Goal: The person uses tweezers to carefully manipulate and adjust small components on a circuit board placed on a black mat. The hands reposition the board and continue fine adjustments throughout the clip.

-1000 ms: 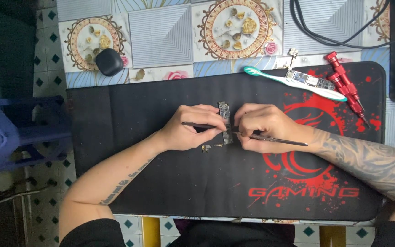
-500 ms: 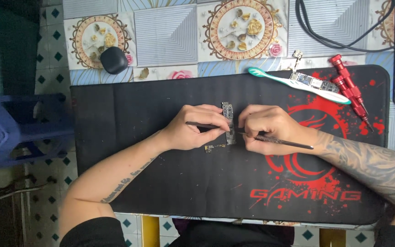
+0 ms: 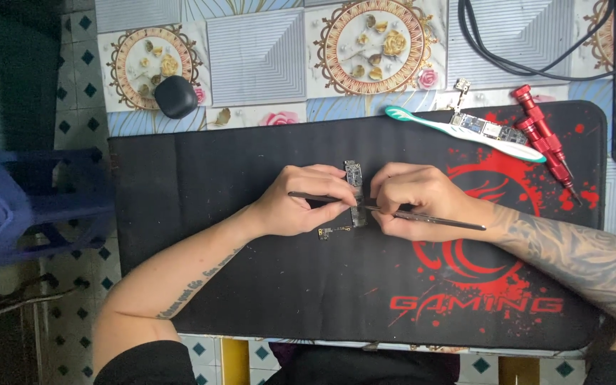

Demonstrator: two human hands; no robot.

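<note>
Two hands work a small circuit board (image 3: 354, 196) on a black mat (image 3: 201, 178).
Left hand (image 3: 301, 202) and right hand (image 3: 411, 199) each keep a closed grip on a thin metal tool, tips meeting at the board.

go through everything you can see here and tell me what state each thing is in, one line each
Left hand: gripping a thin tool, resting on the board.
Right hand: gripping a second thin tool, tip at the board.
Circuit board: bare, flat on the mat, between both hands.
Mat: spread flat.
Toothbrush: lying loose, untouched.
Second board: lying on the toothbrush.
Red screwdrivers: lying side by side, unused.
Black case: shut.
</note>
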